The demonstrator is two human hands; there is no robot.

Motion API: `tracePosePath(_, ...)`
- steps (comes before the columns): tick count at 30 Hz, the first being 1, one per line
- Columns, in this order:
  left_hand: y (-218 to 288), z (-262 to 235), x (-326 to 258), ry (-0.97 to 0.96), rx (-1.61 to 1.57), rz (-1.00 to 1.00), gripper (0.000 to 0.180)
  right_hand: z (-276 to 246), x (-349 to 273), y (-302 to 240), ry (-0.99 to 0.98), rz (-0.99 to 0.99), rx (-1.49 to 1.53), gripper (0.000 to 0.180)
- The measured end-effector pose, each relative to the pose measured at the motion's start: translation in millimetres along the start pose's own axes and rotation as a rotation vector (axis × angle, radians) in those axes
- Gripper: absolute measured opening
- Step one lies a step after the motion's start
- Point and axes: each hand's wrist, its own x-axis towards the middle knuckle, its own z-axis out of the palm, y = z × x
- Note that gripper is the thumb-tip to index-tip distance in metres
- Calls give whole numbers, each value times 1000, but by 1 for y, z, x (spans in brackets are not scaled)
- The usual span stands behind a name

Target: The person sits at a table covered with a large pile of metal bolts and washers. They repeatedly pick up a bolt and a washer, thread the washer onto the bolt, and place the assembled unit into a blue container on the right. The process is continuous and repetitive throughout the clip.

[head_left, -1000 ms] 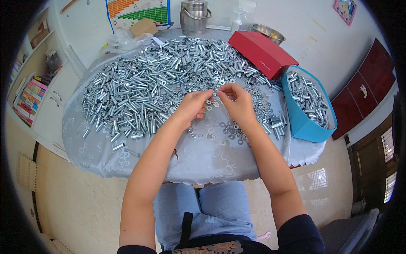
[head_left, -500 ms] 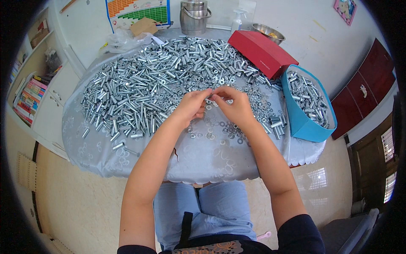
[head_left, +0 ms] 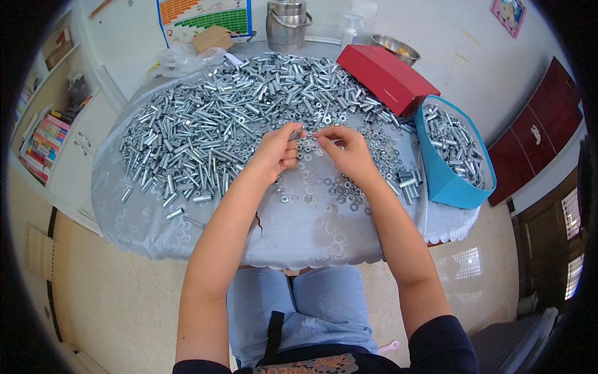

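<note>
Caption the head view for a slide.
Left hand and right hand meet over metal sleeves and washers.

Flat red rectangular box [head_left: 387, 78] at the far right of the surface. Open blue box [head_left: 447, 182] just beside it at the right edge. Brown cardboard piece [head_left: 212, 38] at the far edge. Colourful chart poster [head_left: 202, 14] behind it, orange, green and blue. Small pink picture [head_left: 509, 12] on the wall, top right.
</note>
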Motion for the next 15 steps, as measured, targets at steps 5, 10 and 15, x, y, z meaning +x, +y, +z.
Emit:
tracePosePath(5, -3, -2, 3, 0, 56, 21, 22, 8, -1, 30, -49, -272, -436, 16)
tracePosePath(10, -3, 4, -2, -20, 88, 5, 24, 11, -2, 28, -62, -358, -596, 16)
tracePosePath(15, -4, 3, 0, -42, 102, -1, 25, 5, 0, 24, -137, -290, -632, 17)
